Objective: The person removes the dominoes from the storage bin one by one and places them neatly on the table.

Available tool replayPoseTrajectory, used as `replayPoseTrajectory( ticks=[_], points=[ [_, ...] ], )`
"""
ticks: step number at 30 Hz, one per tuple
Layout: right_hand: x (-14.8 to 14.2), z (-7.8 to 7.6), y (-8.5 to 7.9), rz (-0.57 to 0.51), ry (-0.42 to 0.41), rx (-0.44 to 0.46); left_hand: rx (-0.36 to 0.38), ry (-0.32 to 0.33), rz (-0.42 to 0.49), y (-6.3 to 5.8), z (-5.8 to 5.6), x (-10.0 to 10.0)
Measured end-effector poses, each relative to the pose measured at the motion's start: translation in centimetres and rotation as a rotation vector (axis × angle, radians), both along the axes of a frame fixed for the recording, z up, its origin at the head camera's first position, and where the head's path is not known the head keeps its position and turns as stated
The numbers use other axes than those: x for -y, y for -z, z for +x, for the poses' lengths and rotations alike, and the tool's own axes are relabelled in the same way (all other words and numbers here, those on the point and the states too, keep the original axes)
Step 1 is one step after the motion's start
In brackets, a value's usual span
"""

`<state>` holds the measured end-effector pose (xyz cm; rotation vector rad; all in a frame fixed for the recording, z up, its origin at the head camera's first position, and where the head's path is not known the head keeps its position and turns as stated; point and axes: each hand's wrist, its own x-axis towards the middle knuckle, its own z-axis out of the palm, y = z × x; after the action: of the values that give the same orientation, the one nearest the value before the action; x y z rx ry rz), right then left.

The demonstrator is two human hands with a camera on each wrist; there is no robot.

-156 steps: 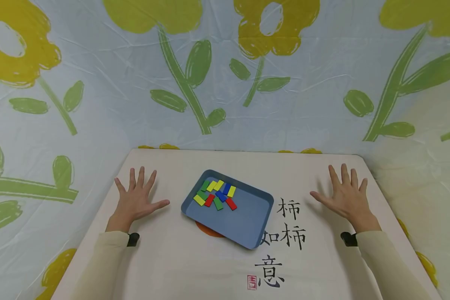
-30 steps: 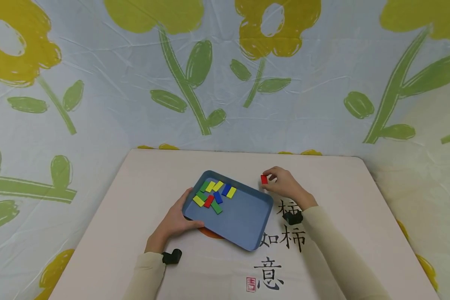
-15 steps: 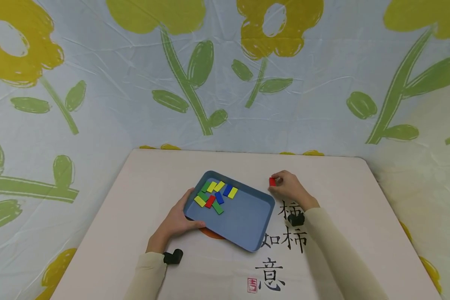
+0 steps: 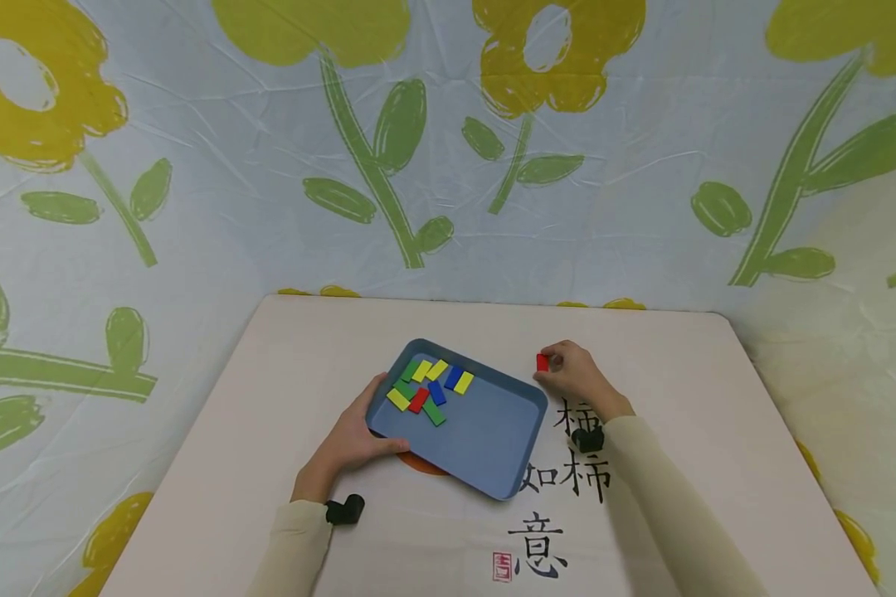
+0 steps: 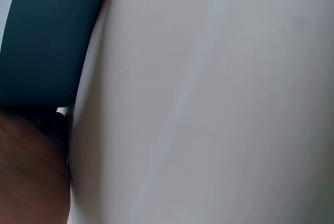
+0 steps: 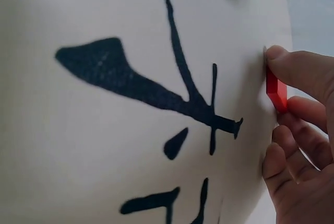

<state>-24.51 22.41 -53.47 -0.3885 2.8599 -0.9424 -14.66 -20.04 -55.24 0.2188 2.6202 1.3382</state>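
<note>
A blue-grey tray (image 4: 485,435) lies slanted on the table, with my left hand (image 4: 349,435) gripping its left corner. The thumb runs along the near edge and the fingers lie against the far side of that corner. In the left wrist view, the dark tray wall (image 5: 47,41) rises beside the palm. To the right of the tray, my right hand (image 4: 575,371) pinches a red domino (image 4: 542,362) on edge between thumb and fingers. The right wrist view shows this red domino (image 6: 275,91) upright, its foot close to the tabletop.
Several green, yellow, blue and red dominoes (image 4: 419,400) lie loose in the left half of the tray. Black brush characters (image 4: 538,543) and a red seal mark the pale table (image 4: 388,531). A flower-printed cloth (image 4: 612,215) hangs behind the table.
Both hands came in from the table's sides; the left took hold of the tray, the right lifted a red domino out. Lately it moved slightly right and down, then held nearly still.
</note>
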Motion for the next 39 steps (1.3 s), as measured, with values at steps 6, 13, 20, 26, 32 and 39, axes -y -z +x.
replayPoseTrajectory(
  ticks=[6, 13, 20, 26, 32, 39],
  points=[
    [0.3, 0.0, -0.6, 0.0, 0.02, 0.021, -0.002, 0.001, 0.009, 0.0, 0.0, -0.1],
    [2.3, 0.0, -2.8, -0.029, -0.03, 0.003, 0.001, -0.006, 0.004, -0.1, 0.1, 0.0],
    [6.3, 0.7, -4.8, -0.1, -0.114, 0.01, 0.005, -0.008, 0.004, -0.1, 0.1, 0.0],
    [10.2, 1.5, -5.3, -0.049, -0.223, -0.019, 0.007, -0.004, 0.01, -0.2, 0.1, -0.1],
    [13.3, 2.2, -4.4, -0.079, -0.304, 0.012, 0.003, -0.002, 0.019, 0.0, 0.2, 0.0],
    [15.1, 2.3, -2.4, -0.063, -0.39, -0.01, 0.001, 0.001, 0.011, -0.1, 0.2, 0.0]
  ],
)
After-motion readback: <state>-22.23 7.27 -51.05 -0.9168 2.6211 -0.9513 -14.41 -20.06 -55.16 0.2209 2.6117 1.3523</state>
